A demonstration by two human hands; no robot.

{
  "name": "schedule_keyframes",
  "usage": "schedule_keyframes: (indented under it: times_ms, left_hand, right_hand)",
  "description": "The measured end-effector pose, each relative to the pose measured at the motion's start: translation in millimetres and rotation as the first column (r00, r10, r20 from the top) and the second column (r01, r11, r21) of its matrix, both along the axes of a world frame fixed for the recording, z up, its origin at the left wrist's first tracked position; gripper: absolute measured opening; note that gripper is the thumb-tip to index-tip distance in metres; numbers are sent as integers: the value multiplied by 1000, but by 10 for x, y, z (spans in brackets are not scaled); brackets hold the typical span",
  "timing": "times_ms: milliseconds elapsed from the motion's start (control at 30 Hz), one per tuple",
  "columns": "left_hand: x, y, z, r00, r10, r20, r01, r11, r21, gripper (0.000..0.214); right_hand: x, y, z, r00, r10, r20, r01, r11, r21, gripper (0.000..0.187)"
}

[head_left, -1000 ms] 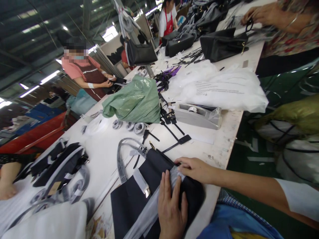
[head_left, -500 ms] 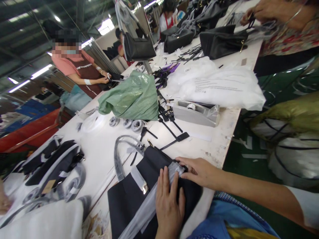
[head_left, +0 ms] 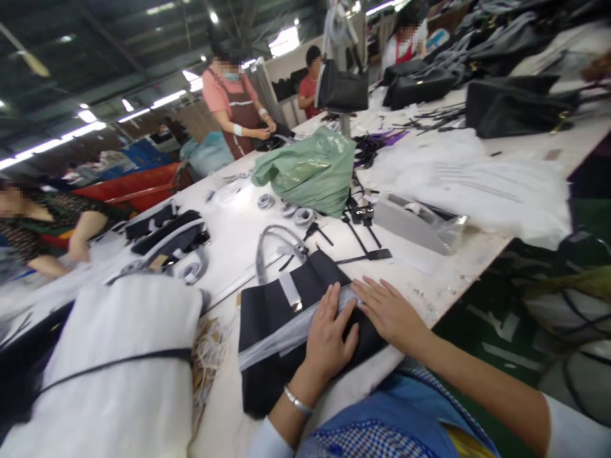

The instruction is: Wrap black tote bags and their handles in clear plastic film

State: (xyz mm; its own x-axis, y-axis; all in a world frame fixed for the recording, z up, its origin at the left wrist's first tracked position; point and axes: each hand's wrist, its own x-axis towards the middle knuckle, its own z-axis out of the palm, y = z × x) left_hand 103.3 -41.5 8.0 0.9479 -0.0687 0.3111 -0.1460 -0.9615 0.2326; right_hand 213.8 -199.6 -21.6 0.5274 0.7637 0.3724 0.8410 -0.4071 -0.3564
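A black handbag (head_left: 267, 315) lies on the white table in front of me. A translucent plastic strip (head_left: 286, 331) runs slantwise across it. My left hand (head_left: 329, 331) rests on the strip with its fingers stretched out. Beside it, my right hand (head_left: 389, 312) lies flat with spread fingers near the strip's upper end, at the bag's right side. One plastic-wrapped handle (head_left: 262, 248) loops up from the far edge of the bag. A wrapped strap with a metal clasp (head_left: 296, 305) sits on the bag's upper face.
Beyond the bag stand a grey tape dispenser (head_left: 415, 222), a green plastic bag (head_left: 310, 168) and a white plastic sheet (head_left: 487, 178). On the left is a white-wrapped bundle (head_left: 128, 356) with a black band. Black bags (head_left: 515, 105) lie at the back right. Co-workers are around the table.
The view has swung left, so more of the left side shows. My right hand has flattened and spread out on the bag. The strip now lies along the bag, my left hand still on it.
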Motion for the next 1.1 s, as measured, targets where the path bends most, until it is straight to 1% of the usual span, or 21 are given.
schedule_keyframes:
  times_ms: [100, 133, 200, 300, 367, 400, 467, 533, 600, 667, 767, 867, 933, 1000, 1100]
  left_hand:
    - [-152, 78, 114, 1000, -11, 2, 11, 999, -39, 56]
    - [-244, 138, 148, 1000, 11, 7, -11, 1000, -22, 55]
    - [-491, 302, 181, 995, 98, 23, -99, 994, 55, 49]
    - [-913, 602, 117, 968, 243, 57, -250, 951, 181, 41]
    - [-1111, 763, 36, 958, 274, 90, -287, 932, 220, 39]
    - [-1166, 813, 5, 953, 279, 116, -299, 928, 224, 38]
    - [-1194, 841, -17, 939, 297, 176, -330, 921, 206, 36]
    - [-1155, 799, 6, 930, 308, 202, -345, 920, 184, 35]
    - [-1102, 743, 30, 945, 271, 184, -304, 934, 186, 39]
    - [-1064, 721, 21, 961, 215, 175, -249, 948, 198, 39]
    - [-1043, 777, -41, 959, 194, 208, -234, 953, 191, 36]
    - [-1044, 877, -80, 944, 221, 246, -272, 943, 195, 43]
    - [-1055, 922, -85, 936, 235, 262, -294, 931, 217, 44]
    - [-1078, 933, -90, 938, 230, 259, -295, 923, 247, 47]
    - [-1122, 885, -89, 941, 223, 254, -290, 919, 266, 55]
  right_hand:
    - [40, -9, -75, 997, -8, 80, 9, 1000, -21, 47]
    - [63, -8, -89, 995, 1, 103, 2, 1000, -26, 47]
    - [100, -3, -117, 990, 19, 142, -14, 999, -34, 48]
    - [118, 1, -159, 984, 27, 178, -22, 999, -30, 48]
    - [109, 3, -162, 981, 24, 192, -19, 999, -30, 48]
    - [102, 7, -147, 979, 21, 202, -15, 999, -33, 48]
    - [78, 23, -72, 973, 8, 232, -1, 1000, -31, 47]
    - [39, 50, 47, 966, -3, 257, 7, 1000, -13, 47]
    - [-12, 88, 163, 965, 23, 262, -23, 1000, -6, 48]
    - [-54, 127, 223, 966, 89, 242, -84, 996, -30, 50]
    - [-64, 147, 176, 975, 140, 171, -132, 990, -58, 52]
    - [-28, 88, 61, 991, 116, 71, -114, 993, -28, 53]
    - [-17, 18, 9, 997, 77, -3, -77, 997, 7, 56]
    - [-36, -53, -10, 998, 16, -53, -14, 999, 52, 60]
    - [-111, -119, 11, 997, -60, -48, 66, 990, 128, 64]
